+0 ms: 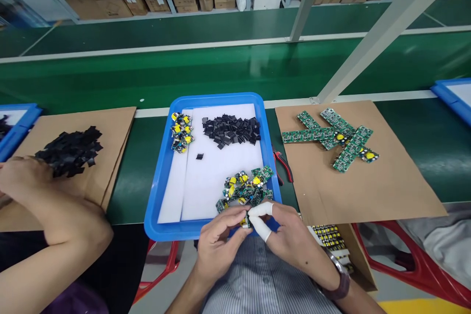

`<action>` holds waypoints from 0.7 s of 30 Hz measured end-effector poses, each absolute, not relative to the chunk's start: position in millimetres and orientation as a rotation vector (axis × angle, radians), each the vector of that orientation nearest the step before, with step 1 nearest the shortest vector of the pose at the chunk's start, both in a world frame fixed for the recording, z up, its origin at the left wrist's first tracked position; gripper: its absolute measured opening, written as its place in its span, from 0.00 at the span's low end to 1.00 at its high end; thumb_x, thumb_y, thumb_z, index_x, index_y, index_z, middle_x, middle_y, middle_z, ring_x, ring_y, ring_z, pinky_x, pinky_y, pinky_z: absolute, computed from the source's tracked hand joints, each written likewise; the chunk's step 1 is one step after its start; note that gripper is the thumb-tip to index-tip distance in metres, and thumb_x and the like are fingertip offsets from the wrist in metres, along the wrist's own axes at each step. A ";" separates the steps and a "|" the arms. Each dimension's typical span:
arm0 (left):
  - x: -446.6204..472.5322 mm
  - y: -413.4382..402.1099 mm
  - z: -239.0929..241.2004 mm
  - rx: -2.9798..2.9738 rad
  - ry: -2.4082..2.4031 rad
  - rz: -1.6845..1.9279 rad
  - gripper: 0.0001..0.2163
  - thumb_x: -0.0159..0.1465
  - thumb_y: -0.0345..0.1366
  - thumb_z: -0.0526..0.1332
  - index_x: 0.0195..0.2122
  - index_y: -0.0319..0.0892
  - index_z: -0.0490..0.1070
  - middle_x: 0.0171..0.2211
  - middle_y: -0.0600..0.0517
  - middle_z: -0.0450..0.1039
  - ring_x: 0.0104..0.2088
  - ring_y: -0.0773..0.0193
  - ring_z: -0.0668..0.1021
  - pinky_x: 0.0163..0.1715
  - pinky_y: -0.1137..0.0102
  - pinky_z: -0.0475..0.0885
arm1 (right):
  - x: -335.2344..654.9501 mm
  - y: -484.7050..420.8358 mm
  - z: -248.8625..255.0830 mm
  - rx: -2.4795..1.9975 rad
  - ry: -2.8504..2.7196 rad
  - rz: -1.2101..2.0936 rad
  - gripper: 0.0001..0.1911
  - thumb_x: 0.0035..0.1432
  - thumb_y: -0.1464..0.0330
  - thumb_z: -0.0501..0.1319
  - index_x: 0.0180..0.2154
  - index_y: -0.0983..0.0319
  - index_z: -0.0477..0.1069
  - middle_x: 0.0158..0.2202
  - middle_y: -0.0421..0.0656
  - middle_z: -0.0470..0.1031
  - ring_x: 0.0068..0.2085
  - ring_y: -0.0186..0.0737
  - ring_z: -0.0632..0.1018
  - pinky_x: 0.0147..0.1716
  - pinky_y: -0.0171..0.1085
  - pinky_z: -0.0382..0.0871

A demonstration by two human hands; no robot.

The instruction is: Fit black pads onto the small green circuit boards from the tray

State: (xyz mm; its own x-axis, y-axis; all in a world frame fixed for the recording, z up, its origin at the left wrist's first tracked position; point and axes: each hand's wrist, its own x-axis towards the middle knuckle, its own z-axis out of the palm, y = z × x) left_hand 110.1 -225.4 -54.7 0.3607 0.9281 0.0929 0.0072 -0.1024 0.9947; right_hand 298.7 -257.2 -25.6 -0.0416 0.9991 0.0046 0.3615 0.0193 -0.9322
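Observation:
My left hand [222,240] pinches a small circuit board [247,221] with a yellow part on it, just over the near rim of the blue tray [156,206]. White covers sleeve the thumb and forefinger of my right hand [281,230], whose tips close at the board's right edge. Whether a small piece sits between those tips is hidden. Right behind my hands lies a heap of loose small boards [245,186] with yellow parts. Farther back in the tray are a pile of black pieces [231,130], one lone black piece [199,156] and a cluster of boards [181,132].
Red-handled pliers [283,167] lie right of the tray. Green board strips [331,137] rest on cardboard [386,191]. To the left, a co-worker's arm [62,221] reaches toward black sheets [71,149]. A slanted metal post [368,39] rises behind, and a box of boards [331,240] stands below.

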 end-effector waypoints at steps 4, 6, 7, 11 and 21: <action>111.4 -229.0 -57.6 1.440 0.905 0.986 0.19 0.61 0.23 0.69 0.51 0.50 0.80 0.50 0.46 0.82 0.51 0.52 0.83 0.52 0.56 0.81 | 299.1 -254.9 -28.5 -1.406 -1.478 1.046 0.09 0.66 0.71 0.61 0.44 0.57 0.79 0.33 0.40 0.78 0.33 0.38 0.78 0.34 0.35 0.73; 112.9 -230.5 -59.0 1.492 0.906 1.008 0.20 0.62 0.23 0.68 0.53 0.49 0.80 0.51 0.45 0.81 0.52 0.52 0.83 0.53 0.55 0.81 | 299.1 -253.9 -28.4 -1.422 -1.501 1.002 0.09 0.66 0.72 0.60 0.43 0.57 0.79 0.33 0.41 0.78 0.33 0.39 0.78 0.35 0.36 0.73; 113.8 -230.9 -59.5 1.522 0.908 1.025 0.20 0.62 0.23 0.68 0.53 0.49 0.79 0.51 0.45 0.81 0.52 0.52 0.82 0.54 0.55 0.80 | 299.2 -253.3 -28.4 -1.427 -1.515 0.991 0.10 0.66 0.73 0.60 0.43 0.57 0.79 0.34 0.42 0.78 0.34 0.40 0.78 0.36 0.36 0.73; 116.1 -231.0 -59.0 1.455 0.918 1.045 0.19 0.63 0.23 0.68 0.52 0.49 0.79 0.51 0.45 0.81 0.52 0.54 0.82 0.50 0.60 0.82 | 299.7 -252.2 -32.4 -1.395 -1.438 1.083 0.08 0.66 0.71 0.61 0.43 0.57 0.79 0.37 0.42 0.80 0.37 0.39 0.80 0.39 0.36 0.75; 113.7 -230.2 -58.6 1.359 0.904 0.986 0.16 0.63 0.25 0.69 0.51 0.47 0.79 0.51 0.43 0.80 0.53 0.51 0.82 0.51 0.57 0.82 | 296.6 -258.1 -33.1 -1.486 -1.354 1.102 0.06 0.65 0.70 0.62 0.42 0.58 0.78 0.36 0.41 0.82 0.36 0.38 0.81 0.38 0.36 0.76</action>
